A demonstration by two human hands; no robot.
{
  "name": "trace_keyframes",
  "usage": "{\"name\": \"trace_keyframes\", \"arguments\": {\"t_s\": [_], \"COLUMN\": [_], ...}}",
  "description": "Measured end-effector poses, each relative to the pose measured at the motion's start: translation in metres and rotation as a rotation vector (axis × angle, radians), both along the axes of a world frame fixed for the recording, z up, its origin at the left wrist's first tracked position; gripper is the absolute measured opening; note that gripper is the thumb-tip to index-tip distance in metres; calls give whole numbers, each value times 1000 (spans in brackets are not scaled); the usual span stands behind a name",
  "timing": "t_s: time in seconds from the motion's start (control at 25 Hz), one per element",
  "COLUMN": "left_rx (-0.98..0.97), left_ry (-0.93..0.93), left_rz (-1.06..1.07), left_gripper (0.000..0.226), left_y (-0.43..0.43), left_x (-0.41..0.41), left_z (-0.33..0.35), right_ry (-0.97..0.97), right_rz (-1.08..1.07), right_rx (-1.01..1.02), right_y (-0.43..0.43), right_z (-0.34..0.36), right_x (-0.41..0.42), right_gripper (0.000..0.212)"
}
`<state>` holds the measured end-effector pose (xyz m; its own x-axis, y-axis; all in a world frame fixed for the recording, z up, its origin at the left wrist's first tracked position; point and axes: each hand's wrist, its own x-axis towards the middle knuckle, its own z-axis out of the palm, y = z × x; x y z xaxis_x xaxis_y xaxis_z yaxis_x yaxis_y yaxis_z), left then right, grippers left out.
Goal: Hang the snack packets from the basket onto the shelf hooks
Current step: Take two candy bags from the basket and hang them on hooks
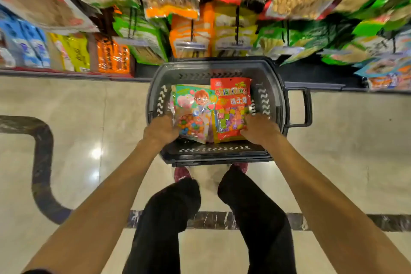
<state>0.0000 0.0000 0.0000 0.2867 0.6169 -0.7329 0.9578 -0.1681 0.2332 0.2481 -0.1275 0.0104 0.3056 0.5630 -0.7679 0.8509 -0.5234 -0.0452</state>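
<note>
My left hand [161,128], just below the centre of the frame, has its fingers curled on the lower left edge of the green packet [193,109]. My right hand [259,129] grips the lower right edge of the red packet [232,104] in the same way. Both packets lie side by side in the grey basket [275,87], in the middle of the frame. I think it is better to lift one packet at a time and move my grip to its top, where the hanging hole should be; I cannot see the hole here. The hooks [237,22], upper centre, look already full, so I should slide it on slowly.
</note>
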Motion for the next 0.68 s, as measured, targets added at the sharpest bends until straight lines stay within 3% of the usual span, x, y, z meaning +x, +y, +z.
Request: {"name": "trace_keyframes", "arguments": {"t_s": [0.24,0.44,0.56,0.68], "left_rx": [-54,-195,-146,-106], "left_ry": [-52,-151,-84,-86], "left_rz": [272,512,526,558], "left_gripper": [44,76,67,73], "left_y": [4,20,15,3], "left_x": [17,-2,0,8], "left_z": [-138,-243,-252,-248], "right_ry": [-21,-18,25,22], "right_rz": [-237,-313,-473,-564], "right_rx": [-42,35,107,175], "right_y": [11,11,3,-5], "right_z": [-138,-211,-231,-237], "right_x": [24,51,51,45], "right_gripper": [55,66,75,93]}}
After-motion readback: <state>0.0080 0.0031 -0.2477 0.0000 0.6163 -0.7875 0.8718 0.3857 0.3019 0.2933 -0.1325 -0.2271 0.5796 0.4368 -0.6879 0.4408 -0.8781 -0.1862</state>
